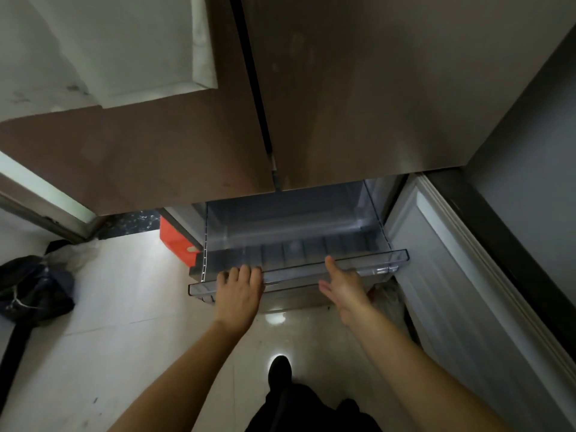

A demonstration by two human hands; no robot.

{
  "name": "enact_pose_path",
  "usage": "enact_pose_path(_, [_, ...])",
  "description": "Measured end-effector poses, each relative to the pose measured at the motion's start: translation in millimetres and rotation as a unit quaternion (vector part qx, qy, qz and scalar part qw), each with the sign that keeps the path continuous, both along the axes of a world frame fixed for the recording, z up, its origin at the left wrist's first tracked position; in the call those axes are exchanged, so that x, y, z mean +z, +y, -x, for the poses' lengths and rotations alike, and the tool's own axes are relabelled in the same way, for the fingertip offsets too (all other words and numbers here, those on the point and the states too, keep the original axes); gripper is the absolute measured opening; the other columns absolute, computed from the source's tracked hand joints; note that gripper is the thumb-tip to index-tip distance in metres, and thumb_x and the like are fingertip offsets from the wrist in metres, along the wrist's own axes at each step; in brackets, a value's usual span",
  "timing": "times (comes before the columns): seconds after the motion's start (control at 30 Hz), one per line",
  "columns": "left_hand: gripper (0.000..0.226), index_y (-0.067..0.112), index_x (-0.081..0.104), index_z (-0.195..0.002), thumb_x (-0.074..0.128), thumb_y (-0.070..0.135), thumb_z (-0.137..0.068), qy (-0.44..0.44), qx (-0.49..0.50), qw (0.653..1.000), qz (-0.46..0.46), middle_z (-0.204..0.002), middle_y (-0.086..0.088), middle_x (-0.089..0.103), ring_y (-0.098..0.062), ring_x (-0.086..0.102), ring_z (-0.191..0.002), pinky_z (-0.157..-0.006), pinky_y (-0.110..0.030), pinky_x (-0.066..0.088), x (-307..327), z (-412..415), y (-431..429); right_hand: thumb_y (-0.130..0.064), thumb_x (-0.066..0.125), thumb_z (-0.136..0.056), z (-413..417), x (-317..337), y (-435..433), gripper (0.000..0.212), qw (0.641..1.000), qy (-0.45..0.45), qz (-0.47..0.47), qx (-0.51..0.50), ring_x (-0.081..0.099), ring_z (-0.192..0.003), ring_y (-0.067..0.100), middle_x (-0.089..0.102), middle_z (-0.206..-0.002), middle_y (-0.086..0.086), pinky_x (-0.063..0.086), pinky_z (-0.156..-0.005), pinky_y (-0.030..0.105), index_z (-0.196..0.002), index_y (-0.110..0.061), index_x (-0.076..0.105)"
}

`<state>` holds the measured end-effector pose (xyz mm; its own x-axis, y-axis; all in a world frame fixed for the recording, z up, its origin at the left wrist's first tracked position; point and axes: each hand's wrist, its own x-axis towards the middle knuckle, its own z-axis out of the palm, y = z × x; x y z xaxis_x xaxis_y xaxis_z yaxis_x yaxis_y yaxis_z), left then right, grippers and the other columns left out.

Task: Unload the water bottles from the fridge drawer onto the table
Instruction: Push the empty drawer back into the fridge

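A clear plastic fridge drawer (pixel 389 258) is pulled out below the two brown upper fridge doors (pixel 343 104). No bottle shows inside it. My left hand (pixel 240 291) rests on the drawer's front rim at the left, fingers curled over the edge. My right hand (pixel 344 286) is at the rim's middle right, fingers spread, thumb pointing up against the front lip; it holds nothing. No water bottles and no table are in view.
The lower fridge door (pixel 452 275) stands swung out at the right. An orange box (pixel 174 241) sits on the floor left of the drawer. Dark bags (pixel 34 288) lie at the far left on the pale tiled floor (pixel 124 322). My foot (pixel 279 371) is below the drawer.
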<state>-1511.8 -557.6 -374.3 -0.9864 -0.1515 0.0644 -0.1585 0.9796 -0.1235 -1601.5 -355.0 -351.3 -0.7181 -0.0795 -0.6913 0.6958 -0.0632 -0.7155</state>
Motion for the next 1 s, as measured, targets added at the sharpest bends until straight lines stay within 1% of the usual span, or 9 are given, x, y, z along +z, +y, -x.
enact_pose_path(0.1, [0.02,0.018,0.055,-0.103,0.041,0.032,-0.098,-0.016,-0.001,1.0,-0.015,-0.096,-0.007,0.058,-0.028,0.057,-0.086,-0.082,-0.045,0.048,8.9,21.7,-19.0,-0.044,0.062,-0.094,13.2,4.5,-11.5,0.051,0.999,0.028,-0.028,0.014,0.066,-0.104,0.029,0.064,-0.11,0.016,0.048,-0.104,0.046,-0.119,0.0,0.057])
enact_pose_path(0.2, [0.02,0.019,0.051,-0.109,0.043,0.035,-0.099,-0.046,-0.011,0.998,-0.033,-0.105,-0.007,0.058,-0.026,0.056,-0.096,-0.089,-0.044,0.045,16.2,41.3,-26.5,-0.039,0.061,-0.096,32.4,9.5,-24.2,0.061,1.0,0.019,-0.012,-0.009,0.066,-0.096,0.018,0.065,-0.103,0.007,0.042,-0.111,0.042,-0.139,0.001,0.044])
enact_pose_path(0.37, [0.029,0.018,0.047,-0.121,0.044,0.038,-0.1,-0.067,0.003,0.997,-0.049,-0.118,-0.01,0.057,-0.029,0.054,-0.11,-0.101,-0.047,0.041,17.9,61.1,-36.3,-0.032,0.067,-0.093,51.7,3.9,-34.9,0.058,0.999,-0.011,0.031,-0.028,0.067,-0.1,0.017,0.068,-0.106,0.006,0.038,-0.114,0.043,-0.14,-0.006,0.045])
enact_pose_path(0.53, [0.053,0.013,0.038,-0.139,0.037,0.049,-0.1,-0.073,-0.012,0.996,-0.043,-0.137,-0.018,0.044,-0.036,0.042,-0.126,-0.113,-0.053,0.028,26.1,78.9,-51.2,-0.029,0.07,-0.091,75.5,2.3,-48.3,0.046,0.997,0.036,0.032,-0.062,0.07,-0.092,0.022,0.067,-0.108,0.017,0.057,-0.076,0.028,-0.122,0.001,0.052])
enact_pose_path(0.67, [0.072,0.01,0.038,-0.149,0.058,0.047,-0.09,-0.047,-0.014,0.998,-0.034,-0.151,-0.024,0.037,-0.042,0.031,-0.14,-0.114,-0.06,0.025,16.0,53.1,-44.6,-0.021,0.074,-0.089,91.0,3.6,-54.8,0.041,0.993,0.029,0.054,-0.098,0.072,-0.083,0.024,0.065,-0.101,0.018,0.061,-0.066,0.029,-0.117,-0.007,0.048])
enact_pose_path(0.77, [0.082,0.007,0.021,-0.156,0.054,0.046,-0.091,-0.069,-0.012,0.997,-0.016,-0.163,-0.022,0.011,-0.037,0.0,-0.15,-0.119,-0.061,0.012,0.1,36.1,-44.1,-0.019,0.073,-0.09,92.0,9.1,-60.1,0.046,0.989,0.031,0.075,-0.122,0.071,-0.082,0.022,0.064,-0.098,0.016,0.061,-0.063,0.024,-0.124,-0.001,0.047])
enact_pose_path(0.83, [0.086,0.005,0.005,-0.157,0.049,0.043,-0.094,-0.091,0.001,0.996,-0.011,-0.163,-0.019,-0.012,-0.034,-0.021,-0.148,-0.119,-0.062,0.004,-2.5,38.5,-41.4,-0.018,0.071,-0.092,89.7,8.4,-61.1,0.055,0.988,0.031,0.085,-0.129,0.071,-0.09,0.023,0.064,-0.1,0.013,0.06,-0.068,0.023,-0.135,-0.002,0.041])
enact_pose_path(0.9, [0.088,0.004,-0.01,-0.155,0.042,0.044,-0.096,-0.118,0.024,0.993,-0.021,-0.159,-0.018,-0.026,-0.036,-0.031,-0.145,-0.119,-0.063,0.0,-0.1,44.6,-36.6,-0.015,0.067,-0.094,85.4,4.6,-60.9,0.073,0.989,0.059,0.052,-0.127,0.068,-0.103,0.024,0.063,-0.106,0.008,0.058,-0.085,0.029,-0.151,-0.006,0.023])
enact_pose_path(1.0, [0.089,0.003,-0.017,-0.153,0.04,0.042,-0.096,-0.136,0.04,0.99,-0.012,-0.156,-0.02,-0.033,-0.038,-0.034,-0.142,-0.117,-0.065,0.0,2.3,52.3,-34.2,-0.01,0.06,-0.096,75.4,-0.2,-60.0,0.082,0.987,0.138,-0.022,-0.082,0.052,-0.124,0.017,0.044,-0.148,0.003,0.041,-0.109,0.035,-0.158,-0.02,0.007])
